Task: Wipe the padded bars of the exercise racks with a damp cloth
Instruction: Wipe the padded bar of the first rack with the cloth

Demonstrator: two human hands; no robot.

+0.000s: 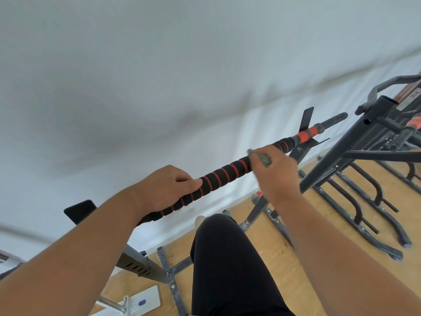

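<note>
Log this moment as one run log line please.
step: wiping padded bar | left hand: grips bar | right hand: holds cloth on bar | motion blur at cloth

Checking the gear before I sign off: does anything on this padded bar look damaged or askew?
Nothing stands out. The padded bar looks intact; the left hand holds it and the right hand presses the cloth on it.

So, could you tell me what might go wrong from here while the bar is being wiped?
1. The right hand shows only a small bit of green cloth, so it may slip out mid-stroke.
2. The left hand grips the padded bar and covers foam there; that stretch may go unwiped.
3. The bar lies across a rack, so a hard push toward its end might shift it.
</note>
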